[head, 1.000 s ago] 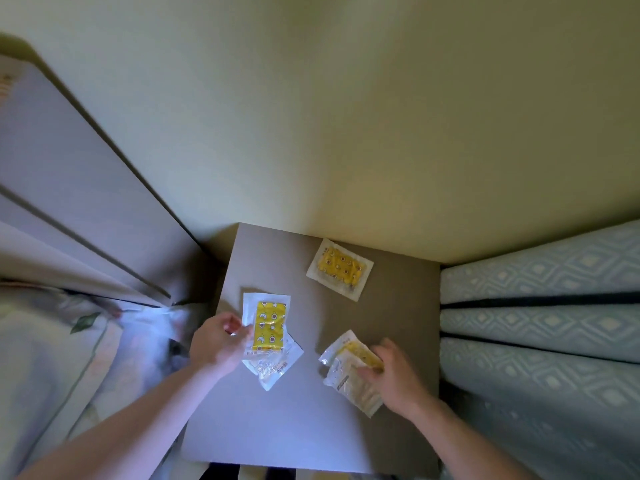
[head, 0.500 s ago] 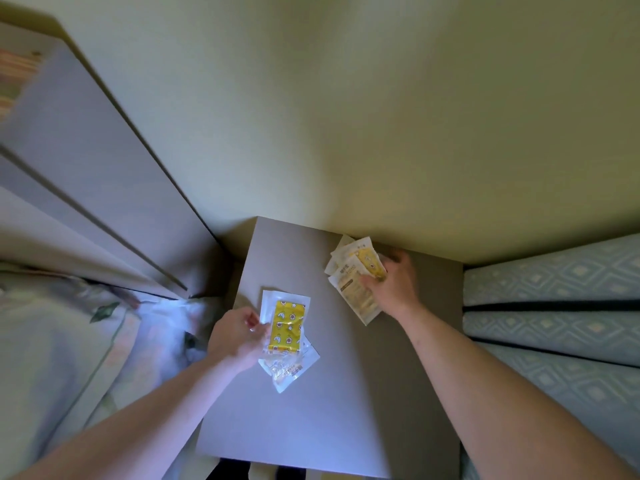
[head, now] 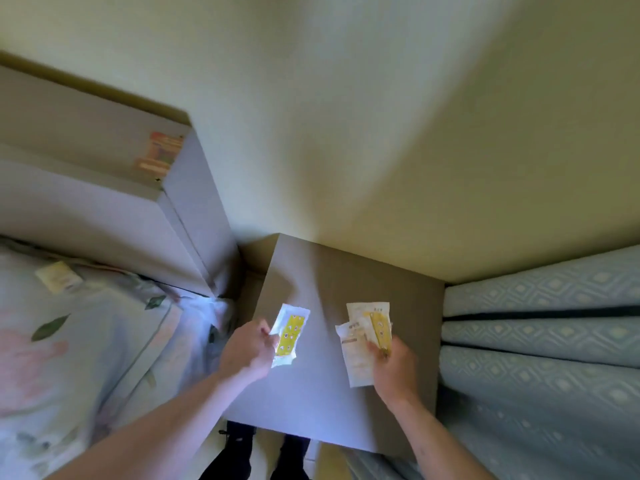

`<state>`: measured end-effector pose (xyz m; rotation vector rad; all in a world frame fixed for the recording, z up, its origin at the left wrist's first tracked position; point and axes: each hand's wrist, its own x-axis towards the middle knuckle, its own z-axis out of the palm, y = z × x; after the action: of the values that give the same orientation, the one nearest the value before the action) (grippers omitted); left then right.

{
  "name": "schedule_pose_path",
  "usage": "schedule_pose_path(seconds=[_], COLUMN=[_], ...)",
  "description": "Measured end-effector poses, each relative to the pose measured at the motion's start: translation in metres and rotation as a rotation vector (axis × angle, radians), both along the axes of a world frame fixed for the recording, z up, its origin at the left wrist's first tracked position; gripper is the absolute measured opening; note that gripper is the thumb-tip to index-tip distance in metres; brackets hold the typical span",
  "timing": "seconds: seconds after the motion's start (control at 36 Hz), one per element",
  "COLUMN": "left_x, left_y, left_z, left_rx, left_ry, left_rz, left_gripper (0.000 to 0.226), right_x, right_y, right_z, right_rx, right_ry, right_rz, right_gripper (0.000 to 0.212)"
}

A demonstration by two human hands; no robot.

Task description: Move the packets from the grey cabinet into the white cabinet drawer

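Below me is the flat top of the grey cabinet, against the wall. My left hand grips a clear packet with a yellow card, lifted just over the cabinet's left side; a second packet may lie under it. My right hand pinches a small fanned stack of white and yellow packets above the cabinet's right side. No packets lie loose on the cabinet top. The white cabinet drawer is not in view.
A grey padded headboard stands to the left, with a bed in floral sheets below it and a small pale packet on it. Blue patterned cushions press against the cabinet's right side. My dark-trousered legs stand at the front edge.
My right hand drew back from the far edge with the gathered packets, now including the far one. My left hand lifted its packet off the top. The view tilted, showing more headboard.
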<state>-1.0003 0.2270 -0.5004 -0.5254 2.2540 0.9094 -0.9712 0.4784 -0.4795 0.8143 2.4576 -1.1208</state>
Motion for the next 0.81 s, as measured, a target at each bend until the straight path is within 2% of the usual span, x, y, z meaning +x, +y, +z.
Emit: schedule_pose_path(seconds=[0.14, 0.31, 0.42, 0.53, 0.69, 0.81], left_x=[0.048, 0.122, 0.179, 0.247, 0.36, 0.438], left_y=[-0.024, -0.053, -0.055, -0.054, -0.061, -0.069], left_z=[0.069, 0.139, 0.186, 0.217, 0.243, 0.259], left_rx=[-0.04, -0.038, -0.064, -0.154, -0.231, -0.252], left_ry=[0.064, 0.127, 0.219, 0.221, 0.215, 0.251], left_rz=[0.055, 0.145, 0.265, 0.349, 0.569, 0.767], left_gripper=[0.03, 0.026, 0.039, 0.017, 0.015, 0.018], right_x=[0.052, 0.103, 0.133, 0.162, 0.208, 0.246], right_y=[-0.019, -0.042, -0.059, -0.076, -0.105, -0.138], right_z=[0.062, 0.111, 0.135, 0.151, 0.174, 0.193], right_rx=[0.021, -0.019, -0.066, -0.126, -0.174, -0.202], right_ry=[-0.076, -0.104, -0.089, -0.101, -0.067, -0.052], right_rz=[0.0, 0.138, 0.342, 0.568, 0.817, 1.019], right_gripper=[0.018, 0.021, 0.013, 0.015, 0.023, 0.018])
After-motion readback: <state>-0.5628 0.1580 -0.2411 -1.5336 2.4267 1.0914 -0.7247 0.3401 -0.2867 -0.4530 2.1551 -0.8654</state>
